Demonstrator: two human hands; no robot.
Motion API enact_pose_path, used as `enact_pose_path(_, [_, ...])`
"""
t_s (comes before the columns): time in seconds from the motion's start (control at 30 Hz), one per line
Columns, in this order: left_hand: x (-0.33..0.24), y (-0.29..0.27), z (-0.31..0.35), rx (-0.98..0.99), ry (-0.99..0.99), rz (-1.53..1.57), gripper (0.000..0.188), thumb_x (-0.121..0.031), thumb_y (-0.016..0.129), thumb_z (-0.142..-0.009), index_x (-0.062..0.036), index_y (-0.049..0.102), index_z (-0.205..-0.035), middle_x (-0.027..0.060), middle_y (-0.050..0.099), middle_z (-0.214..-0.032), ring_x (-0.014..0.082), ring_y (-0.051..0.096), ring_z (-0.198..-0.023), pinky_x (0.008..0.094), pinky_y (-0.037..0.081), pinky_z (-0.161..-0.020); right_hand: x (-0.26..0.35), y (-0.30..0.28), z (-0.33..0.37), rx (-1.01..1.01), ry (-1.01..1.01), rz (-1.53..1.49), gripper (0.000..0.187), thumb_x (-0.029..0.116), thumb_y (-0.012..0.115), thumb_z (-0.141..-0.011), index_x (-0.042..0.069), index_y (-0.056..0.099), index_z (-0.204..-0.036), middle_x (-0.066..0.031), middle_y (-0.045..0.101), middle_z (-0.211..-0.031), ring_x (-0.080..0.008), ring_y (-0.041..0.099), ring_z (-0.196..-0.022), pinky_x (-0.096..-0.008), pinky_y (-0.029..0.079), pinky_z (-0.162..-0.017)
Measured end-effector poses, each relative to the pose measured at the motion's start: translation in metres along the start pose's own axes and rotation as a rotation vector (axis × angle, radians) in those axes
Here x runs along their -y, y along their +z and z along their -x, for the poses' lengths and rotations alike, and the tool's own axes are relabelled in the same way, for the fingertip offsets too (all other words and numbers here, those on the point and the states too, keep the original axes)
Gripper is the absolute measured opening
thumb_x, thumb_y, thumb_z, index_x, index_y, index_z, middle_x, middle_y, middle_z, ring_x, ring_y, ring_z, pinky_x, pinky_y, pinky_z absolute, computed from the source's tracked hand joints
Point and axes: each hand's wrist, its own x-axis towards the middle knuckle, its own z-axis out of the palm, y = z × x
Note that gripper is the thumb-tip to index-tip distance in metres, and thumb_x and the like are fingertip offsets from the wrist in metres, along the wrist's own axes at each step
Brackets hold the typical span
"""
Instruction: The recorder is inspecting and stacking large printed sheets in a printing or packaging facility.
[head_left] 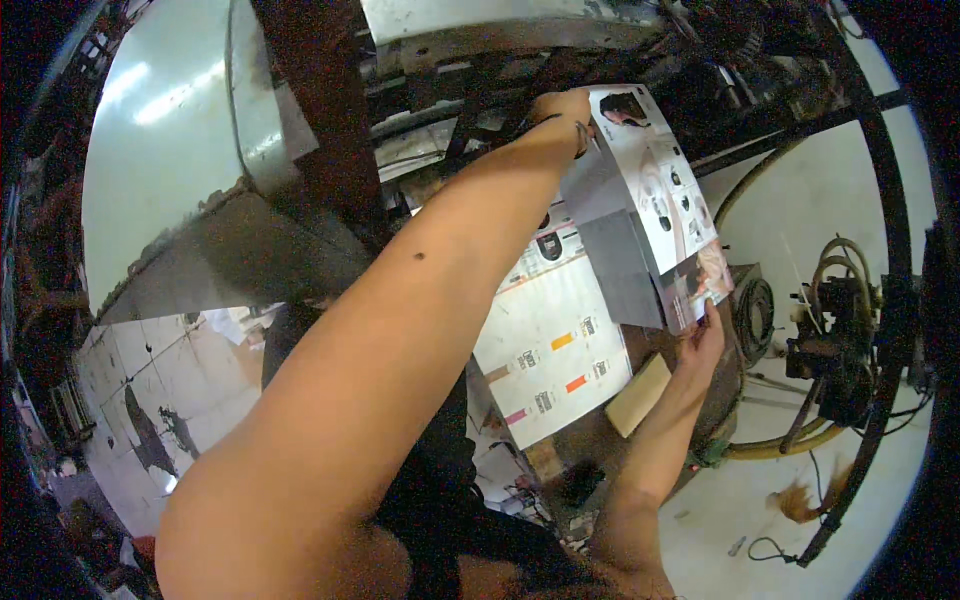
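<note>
A printed cardboard sheet, glossy with product pictures and a grey underside, is held up on the right of the middle. My left hand reaches far across to its upper corner and is closed on the edge, its fingers partly hidden. At the near lower corner, my right hand grips the sheet between thumb and fingers. Beneath it lies a white printed sheet with small coloured bars and product pictures; my left forearm covers part of it.
A tan block sits beside the white sheet. Pale metal machine panels rise at the left, with dark machine parts along the top. To the right are a black frame bar and a pump-like device with hoses.
</note>
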Motion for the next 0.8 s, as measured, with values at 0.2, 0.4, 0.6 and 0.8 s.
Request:
enact_pose_path(0.2, [0.039, 0.029, -0.014, 0.190, 0.019, 1.032, 0.019, -0.015, 0.058, -0.081, 0.0006, 0.062, -0.092, 0.0167, 0.066, -0.088, 0.0265, 0.066, -0.077, 0.0390, 0.052, -0.061, 0.004, 0.003, 0.001, 0.016, 0.046, 0.055, 0.016, 0.017, 0.057, -0.088, 0.003, 0.059, -0.096, -0.0035, 0.064, -0.081, -0.0119, 0.059, -0.056, -0.0200, 0.047, -0.043])
enact_pose_path(0.4, [0.039, 0.037, -0.007, 0.203, 0.026, 1.313, 0.011, -0.011, 0.064, -0.080, -0.0011, 0.061, -0.083, 0.0127, 0.064, -0.079, 0.0246, 0.063, -0.065, 0.0400, 0.053, -0.051, 0.007, 0.010, 0.005, -0.014, 0.005, 0.100, 0.014, 0.018, 0.059, -0.087, 0.005, 0.060, -0.091, -0.0020, 0.063, -0.075, -0.0096, 0.055, -0.047, -0.0168, 0.043, -0.035])
enact_pose_path(0.6, [0.057, 0.071, 0.038, 0.200, 0.288, 1.443, 0.024, -0.018, 0.065, -0.080, -0.0015, 0.059, -0.097, 0.0130, 0.064, -0.093, 0.0264, 0.062, -0.075, 0.0394, 0.051, -0.066, 0.010, 0.022, 0.016, -0.027, 0.066, 0.094, 0.015, 0.018, 0.059, -0.087, 0.005, 0.060, -0.095, -0.0032, 0.064, -0.080, -0.0127, 0.059, -0.055, -0.0206, 0.048, -0.043])
enact_pose_path(0.8, [0.055, 0.071, 0.064, 0.443, 0.294, 1.069, 0.060, -0.034, 0.065, -0.075, -0.0002, 0.049, -0.123, 0.0210, 0.053, -0.123, 0.0287, 0.051, -0.113, 0.0361, 0.039, -0.095, 0.004, 0.034, 0.018, -0.089, -0.030, 0.016, 0.019, 0.020, 0.057, -0.087, 0.004, 0.058, -0.097, -0.0050, 0.065, -0.080, -0.0152, 0.062, -0.059, -0.0250, 0.046, -0.042])
